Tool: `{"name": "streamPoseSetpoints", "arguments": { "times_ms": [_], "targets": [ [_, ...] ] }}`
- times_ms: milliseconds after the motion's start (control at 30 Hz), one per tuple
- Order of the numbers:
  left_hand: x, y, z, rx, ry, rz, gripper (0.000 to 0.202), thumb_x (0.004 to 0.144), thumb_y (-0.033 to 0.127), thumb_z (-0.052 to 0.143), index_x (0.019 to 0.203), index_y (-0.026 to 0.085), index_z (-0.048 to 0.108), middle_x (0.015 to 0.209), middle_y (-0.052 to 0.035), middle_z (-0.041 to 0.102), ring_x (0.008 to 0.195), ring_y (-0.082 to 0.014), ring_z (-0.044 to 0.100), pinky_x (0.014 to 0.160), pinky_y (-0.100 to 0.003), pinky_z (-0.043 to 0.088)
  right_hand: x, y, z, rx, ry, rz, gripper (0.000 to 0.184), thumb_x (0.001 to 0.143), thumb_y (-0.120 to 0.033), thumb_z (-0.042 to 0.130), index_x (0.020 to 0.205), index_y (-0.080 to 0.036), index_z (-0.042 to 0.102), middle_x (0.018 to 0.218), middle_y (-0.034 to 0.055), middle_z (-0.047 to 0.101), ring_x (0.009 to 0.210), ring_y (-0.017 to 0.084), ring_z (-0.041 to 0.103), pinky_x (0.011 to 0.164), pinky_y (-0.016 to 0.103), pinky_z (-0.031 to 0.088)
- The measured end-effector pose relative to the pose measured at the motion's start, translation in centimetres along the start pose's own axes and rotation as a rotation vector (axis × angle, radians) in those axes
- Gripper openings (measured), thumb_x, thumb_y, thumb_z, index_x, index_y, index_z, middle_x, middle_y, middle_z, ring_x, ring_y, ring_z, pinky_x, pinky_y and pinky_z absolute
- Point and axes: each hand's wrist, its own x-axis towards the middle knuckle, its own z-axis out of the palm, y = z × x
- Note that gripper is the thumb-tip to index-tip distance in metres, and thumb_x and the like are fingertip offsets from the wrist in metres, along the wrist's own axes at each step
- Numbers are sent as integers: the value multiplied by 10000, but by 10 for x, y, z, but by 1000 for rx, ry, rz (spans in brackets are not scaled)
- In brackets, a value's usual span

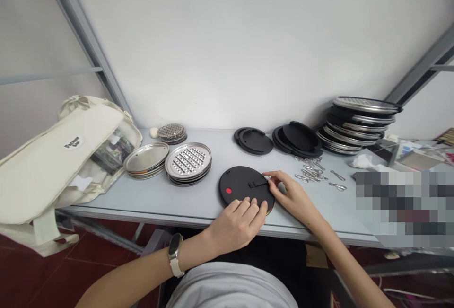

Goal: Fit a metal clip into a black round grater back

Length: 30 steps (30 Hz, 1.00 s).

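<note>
A round black disc [244, 182] with a red dot lies on the table in front of me. A narrow dark strip [259, 185] runs across its face toward the right rim. My left hand [241, 220] grips the near edge, its bent fingers over the top and its thumb hidden. At the right rim, my right hand [289, 194] pinches the disc's edge by the strip's end between thumb and index finger. Left of the disc sits a stack of round metal graters [188, 160]. Beyond my right hand lie several small metal clips [310, 171].
Round metal plates [147, 157] and smaller perforated discs [172, 131] stand at left, beside a cream bag [53, 156]. Black round covers [255, 141] and deeper black lids [301, 138] are at the back. A tall stack of discs [358, 126] rises at right.
</note>
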Motion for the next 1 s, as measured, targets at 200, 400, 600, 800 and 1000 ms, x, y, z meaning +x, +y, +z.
{"name": "streamPoseSetpoints", "arguments": {
  "times_ms": [200, 400, 600, 800, 1000],
  "targets": [
    [-1, 0, 1, 11, -30, 10, 392, 991, 288, 499, 1329, 91, 536, 1165, -132, 638, 1020, -217, 615, 827, -312, 423, 1, 0, -2, 13, -6, -19, 281, 967, -344, 431, 1139, -220, 616, 938, 68, 665, 879, 214, 639, 826, 367, 515],
    [-1, 0, 0, 10, -20, 11, 385, 995, 291, 494, 1320, 90, 543, 1151, -132, 642, 1014, -214, 616, 823, -308, 422, 2, 3, -1, 3, -14, -35, 268, 976, -318, 413, 1130, -226, 612, 1062, 91, 666, 986, 231, 635, 883, 394, 508],
    [1, 0, -1, -6, -10, 5, 373, 997, 281, 491, 1310, 89, 555, 1131, -121, 647, 1004, -210, 608, 815, -315, 418, 2, 4, 0, -18, -16, -69, 261, 979, -287, 392, 1123, -219, 599, 1054, 93, 657, 1002, 232, 627, 885, 385, 501],
    [1, -1, -1, -9, -2, 4, 366, 1000, 280, 489, 1303, 90, 566, 1124, -111, 651, 1009, -208, 597, 817, -319, 416, 2, 3, 2, -18, -19, -69, 256, 979, -279, 379, 1136, -221, 573, 1064, 93, 667, 986, 228, 637, 869, 372, 504],
    [1, -1, -1, 0, -8, 4, 367, 999, 285, 492, 1306, 95, 561, 1128, -111, 648, 1012, -204, 599, 818, -317, 417, 0, 1, 0, -4, -51, -14, 256, 978, -291, 381, 1143, -217, 562, 1047, 82, 687, 922, 216, 656, 836, 346, 496]
  ]
}}
